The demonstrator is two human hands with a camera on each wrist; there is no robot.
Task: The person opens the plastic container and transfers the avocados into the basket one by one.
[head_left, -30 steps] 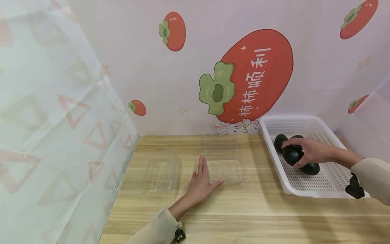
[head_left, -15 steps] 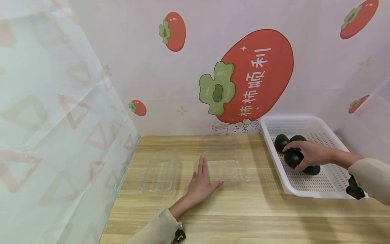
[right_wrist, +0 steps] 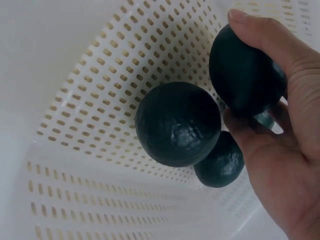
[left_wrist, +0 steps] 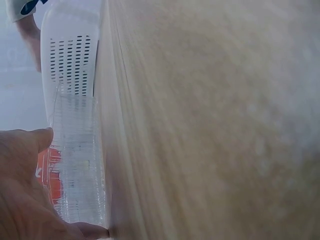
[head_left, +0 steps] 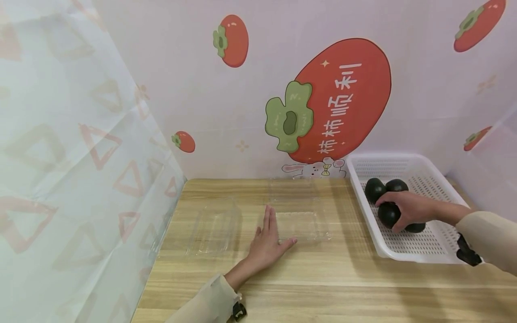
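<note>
My right hand [head_left: 412,207] reaches into a white perforated basket [head_left: 381,250] and grips a dark green avocado [head_left: 388,216], thumb on one side and fingers on the other. In the right wrist view, that avocado [right_wrist: 245,70] sits between thumb and fingers. Other avocados lie close by: one at the basket's left side [head_left: 374,190], one behind [head_left: 396,185] and one partly hidden under the hand [head_left: 415,228]. My left hand [head_left: 264,246], fingers straight and thumb spread, rests around the near left corner of a clear plastic container [head_left: 299,226], also seen in the left wrist view [left_wrist: 80,160].
More clear plastic [head_left: 292,189] stands directly behind that container. Another clear plastic container [head_left: 212,231] sits at the left of the wooden table [head_left: 307,296]. Printed sheets form a wall [head_left: 242,103] behind the table and along its sides.
My right hand has shifted slightly toward the front of the basket with the avocado, and the avocado behind shows more. The left hand stays in place.
</note>
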